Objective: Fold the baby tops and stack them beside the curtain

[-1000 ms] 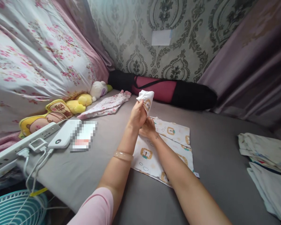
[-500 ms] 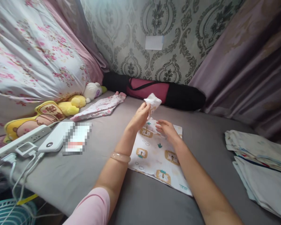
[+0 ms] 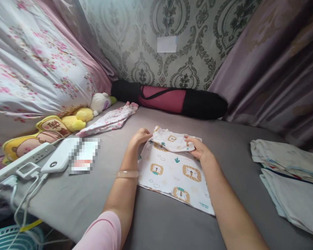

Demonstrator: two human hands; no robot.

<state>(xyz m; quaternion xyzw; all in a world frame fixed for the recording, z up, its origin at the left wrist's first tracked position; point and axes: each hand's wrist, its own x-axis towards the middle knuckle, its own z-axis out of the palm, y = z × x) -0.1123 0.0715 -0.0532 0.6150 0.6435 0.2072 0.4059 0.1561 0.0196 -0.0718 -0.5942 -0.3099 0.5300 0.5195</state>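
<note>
A white baby garment printed with tan lions and green leaves lies flat on the grey bed sheet. Its far part is turned down toward me as a flap. At the left end of that flap, my left hand is closed, with the fingertips pinching the cloth's corner. My right hand grips the flap's right end, thumb on top and the other fingers partly hidden beneath.
Folded clothes are stacked at the right. Leftward lie printed child's trousers, plush toys, a white power bank and a power strip with cables. A black and maroon long bag rests along the wall.
The garment's raised white end has come down into a flap across the far part. My left hand moved left and lower to the flap's left end; my right hand moved right and closed on the other.
</note>
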